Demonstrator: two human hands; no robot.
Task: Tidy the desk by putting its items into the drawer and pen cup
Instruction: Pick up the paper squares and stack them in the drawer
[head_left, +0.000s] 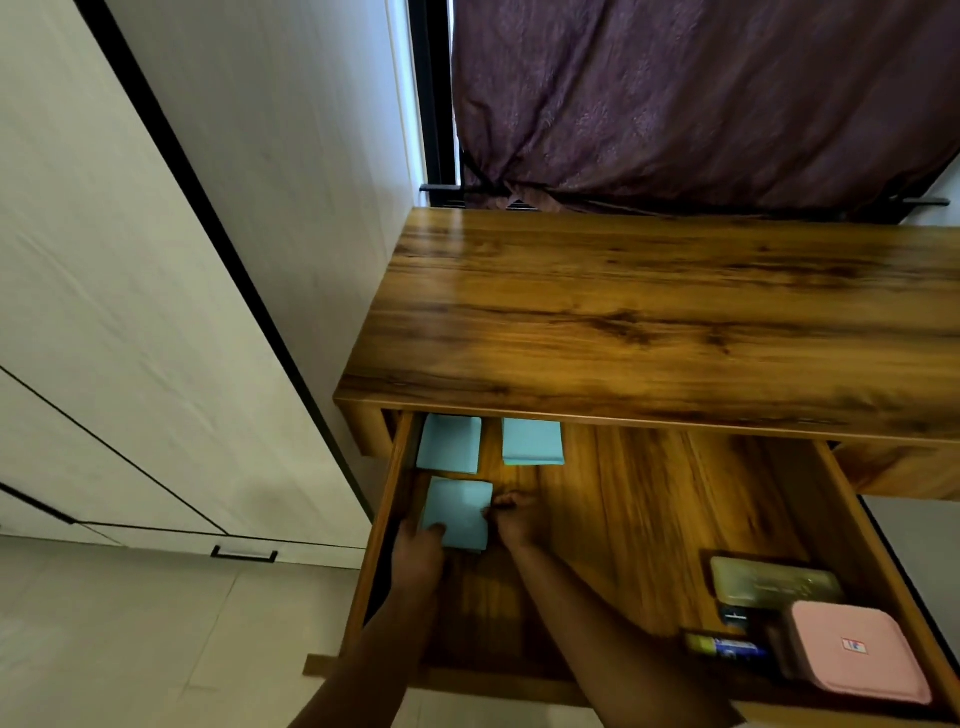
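The drawer (623, 519) of the desk (675, 312) is found pulled fully out, and the near blue pad (457, 512) is located at its left side, close beside the left wall. The pad is noted as pale blue, plain-faced and almost square, so no clear long axis can be stated. Its edges are set slightly askew to the drawer wall, with its far edge turned toward the desk. Whether it rests on the drawer floor or is held just clear of it cannot be told. It is gripped at its near-left corner by the left hand (421, 553), with the thumb laid on the top face. Its right edge is pinched by the curled fingers of the right hand (514, 522), though this area is blurred. Behind it, two matching pads are recorded lying flat and apart: the rear-left blue pad (449, 443) and the rear-right blue pad (532, 441), both partly under the desk's front edge. At the drawer's near-right corner an olive case (774, 582), a pink box (857, 649) and small dark items are observed close together.
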